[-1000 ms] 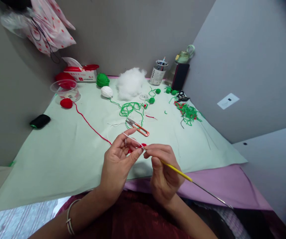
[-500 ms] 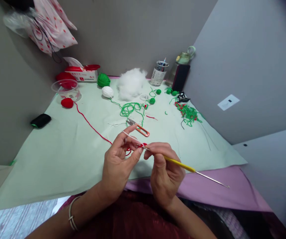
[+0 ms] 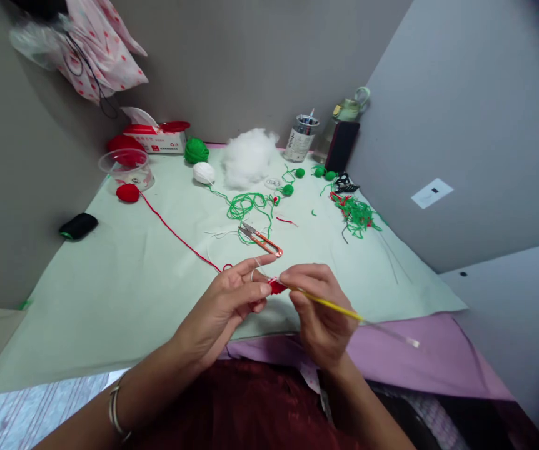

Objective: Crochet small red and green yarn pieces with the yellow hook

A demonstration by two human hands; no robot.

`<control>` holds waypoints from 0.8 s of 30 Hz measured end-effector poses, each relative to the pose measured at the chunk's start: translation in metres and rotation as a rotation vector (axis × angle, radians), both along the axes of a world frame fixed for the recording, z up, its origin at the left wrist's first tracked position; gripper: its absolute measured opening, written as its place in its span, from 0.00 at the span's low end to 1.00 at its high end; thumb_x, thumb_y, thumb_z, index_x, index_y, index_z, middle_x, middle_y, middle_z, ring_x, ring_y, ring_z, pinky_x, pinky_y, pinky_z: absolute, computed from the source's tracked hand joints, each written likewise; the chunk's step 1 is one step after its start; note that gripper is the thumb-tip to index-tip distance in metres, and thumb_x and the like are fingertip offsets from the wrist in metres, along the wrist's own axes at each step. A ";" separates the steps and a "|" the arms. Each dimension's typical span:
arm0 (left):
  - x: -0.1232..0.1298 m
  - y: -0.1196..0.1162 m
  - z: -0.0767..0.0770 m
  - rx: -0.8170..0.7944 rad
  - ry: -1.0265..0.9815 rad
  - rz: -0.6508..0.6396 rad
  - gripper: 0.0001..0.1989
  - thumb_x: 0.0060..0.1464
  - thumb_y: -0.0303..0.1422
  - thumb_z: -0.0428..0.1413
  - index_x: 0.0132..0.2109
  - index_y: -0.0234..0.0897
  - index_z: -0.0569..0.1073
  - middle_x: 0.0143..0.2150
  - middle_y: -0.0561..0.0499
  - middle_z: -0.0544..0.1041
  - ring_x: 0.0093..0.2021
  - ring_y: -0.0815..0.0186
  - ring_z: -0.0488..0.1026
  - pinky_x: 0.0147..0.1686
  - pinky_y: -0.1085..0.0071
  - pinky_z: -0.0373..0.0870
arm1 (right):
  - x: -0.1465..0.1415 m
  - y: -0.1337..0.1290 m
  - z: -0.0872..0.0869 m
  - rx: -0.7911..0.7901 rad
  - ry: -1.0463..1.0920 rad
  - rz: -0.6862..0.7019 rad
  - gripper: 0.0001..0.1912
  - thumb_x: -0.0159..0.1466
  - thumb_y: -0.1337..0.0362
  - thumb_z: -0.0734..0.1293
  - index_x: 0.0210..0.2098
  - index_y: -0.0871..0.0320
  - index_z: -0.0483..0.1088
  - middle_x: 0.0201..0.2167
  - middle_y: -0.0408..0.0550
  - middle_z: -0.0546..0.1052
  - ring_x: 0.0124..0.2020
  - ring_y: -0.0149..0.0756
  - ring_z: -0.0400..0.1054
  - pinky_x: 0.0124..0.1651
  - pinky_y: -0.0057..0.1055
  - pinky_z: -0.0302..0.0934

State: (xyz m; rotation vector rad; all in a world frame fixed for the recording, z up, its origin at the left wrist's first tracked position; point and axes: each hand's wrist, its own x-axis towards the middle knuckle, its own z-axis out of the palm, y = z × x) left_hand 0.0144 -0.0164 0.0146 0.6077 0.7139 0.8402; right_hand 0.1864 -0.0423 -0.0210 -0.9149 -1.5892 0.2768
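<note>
For clean work here, the left hand (image 3: 232, 300) should keep its light pinch on the edge of the small red piece (image 3: 277, 287), with the index finger stretched out so the white yarn (image 3: 261, 267) stays evenly taut. The right hand (image 3: 323, 306) is closed around the yellow-handled hook (image 3: 330, 304); small turns of it would probably serve better than hard pulls, which could tighten the loops. The red piece is between both hands, above the near part of the tabletop (image 3: 124, 312). The hook's working tip is hidden.

Compared with half a second ago, the left hand is rolled over and its index finger points toward the scissors (image 3: 264, 240). More of the red piece shows, and the hook's far end is blurred. The scissors lie as they did.
</note>
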 end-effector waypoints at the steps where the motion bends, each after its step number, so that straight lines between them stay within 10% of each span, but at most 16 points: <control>1: -0.002 0.002 -0.001 0.003 0.005 -0.004 0.23 0.53 0.30 0.70 0.57 0.39 0.83 0.31 0.56 0.71 0.30 0.73 0.63 0.34 0.77 0.62 | 0.002 0.000 0.002 -0.064 0.100 0.051 0.13 0.73 0.70 0.66 0.51 0.50 0.80 0.38 0.46 0.80 0.39 0.37 0.76 0.40 0.36 0.73; 6: -0.002 0.004 -0.001 0.086 0.064 0.000 0.22 0.54 0.29 0.70 0.57 0.41 0.84 0.31 0.56 0.72 0.30 0.73 0.62 0.34 0.76 0.62 | 0.006 0.000 0.006 -0.258 0.483 0.247 0.11 0.75 0.65 0.65 0.43 0.54 0.81 0.34 0.46 0.78 0.30 0.33 0.73 0.32 0.33 0.70; 20: 0.011 -0.006 -0.009 0.103 0.027 0.108 0.24 0.54 0.34 0.72 0.58 0.44 0.83 0.36 0.54 0.77 0.38 0.67 0.71 0.44 0.71 0.68 | -0.014 -0.006 -0.002 0.062 -0.104 -0.123 0.18 0.70 0.75 0.69 0.53 0.49 0.81 0.43 0.49 0.81 0.42 0.37 0.77 0.42 0.35 0.75; 24: 0.004 -0.001 -0.007 -0.033 -0.026 0.000 0.21 0.53 0.33 0.71 0.54 0.41 0.85 0.37 0.52 0.77 0.34 0.70 0.67 0.39 0.74 0.66 | -0.008 -0.002 0.001 -0.079 0.123 -0.016 0.13 0.72 0.72 0.67 0.47 0.51 0.82 0.38 0.47 0.80 0.37 0.35 0.75 0.38 0.33 0.72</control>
